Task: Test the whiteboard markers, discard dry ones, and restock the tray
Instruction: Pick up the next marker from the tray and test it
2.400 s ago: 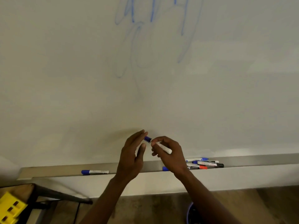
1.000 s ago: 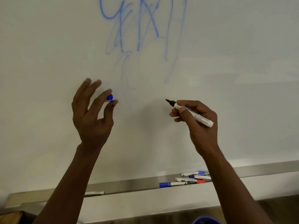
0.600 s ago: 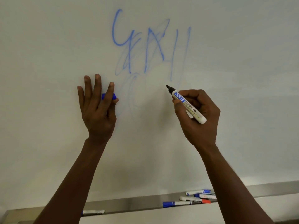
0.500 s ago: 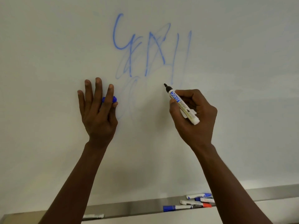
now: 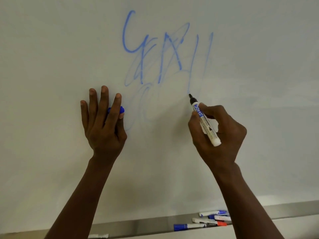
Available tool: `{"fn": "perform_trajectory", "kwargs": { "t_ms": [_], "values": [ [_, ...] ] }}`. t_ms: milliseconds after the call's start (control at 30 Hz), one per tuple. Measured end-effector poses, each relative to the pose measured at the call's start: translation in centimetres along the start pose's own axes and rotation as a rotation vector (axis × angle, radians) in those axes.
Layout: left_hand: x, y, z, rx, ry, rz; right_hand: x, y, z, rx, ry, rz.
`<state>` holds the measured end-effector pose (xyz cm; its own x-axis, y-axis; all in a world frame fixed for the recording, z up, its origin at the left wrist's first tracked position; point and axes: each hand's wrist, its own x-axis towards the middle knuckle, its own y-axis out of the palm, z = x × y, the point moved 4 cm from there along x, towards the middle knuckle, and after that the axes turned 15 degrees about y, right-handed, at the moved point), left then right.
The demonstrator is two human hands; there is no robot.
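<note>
While the left hand (image 5: 103, 125) pinches the blue cap (image 5: 121, 109) safe, the right hand (image 5: 217, 135) grips the uncapped marker (image 5: 204, 120), tip at the whiteboard (image 5: 51, 49), for testing.

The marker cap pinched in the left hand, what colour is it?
Blue. The marker cap peeks out between the left hand's fingers in the head view.

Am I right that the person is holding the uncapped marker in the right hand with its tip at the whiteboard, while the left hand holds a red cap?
Not quite: the cap in the left hand is blue, not red, as the head view shows. The rest stands: the right hand holds the uncapped marker with its tip at the whiteboard.
</note>
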<state>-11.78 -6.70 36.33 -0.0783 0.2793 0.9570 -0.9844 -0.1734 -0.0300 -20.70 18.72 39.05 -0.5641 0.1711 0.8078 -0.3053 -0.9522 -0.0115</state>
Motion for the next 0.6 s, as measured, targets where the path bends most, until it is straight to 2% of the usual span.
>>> {"fn": "perform_trajectory", "kwargs": {
  "t_ms": [167, 267, 467, 600],
  "values": [
    [-0.2, 0.0, 0.1, -0.004, -0.010, -0.004, -4.5, 1.3, -0.7, -0.073, -0.167, 0.153],
    [-0.3, 0.0, 0.1, 0.001, -0.008, -0.001, -5.8, 1.0, -1.9, -0.107, -0.180, 0.233],
    [-0.5, 0.0, 0.0, -0.003, -0.009, 0.002, 1.8, -2.8, -2.2, -0.166, -0.017, -0.115],
    [-0.7, 0.1, 0.0, -0.001, -0.009, 0.000, -0.8, -3.2, -3.7, -0.224, -0.089, -0.064]
  ]
}}
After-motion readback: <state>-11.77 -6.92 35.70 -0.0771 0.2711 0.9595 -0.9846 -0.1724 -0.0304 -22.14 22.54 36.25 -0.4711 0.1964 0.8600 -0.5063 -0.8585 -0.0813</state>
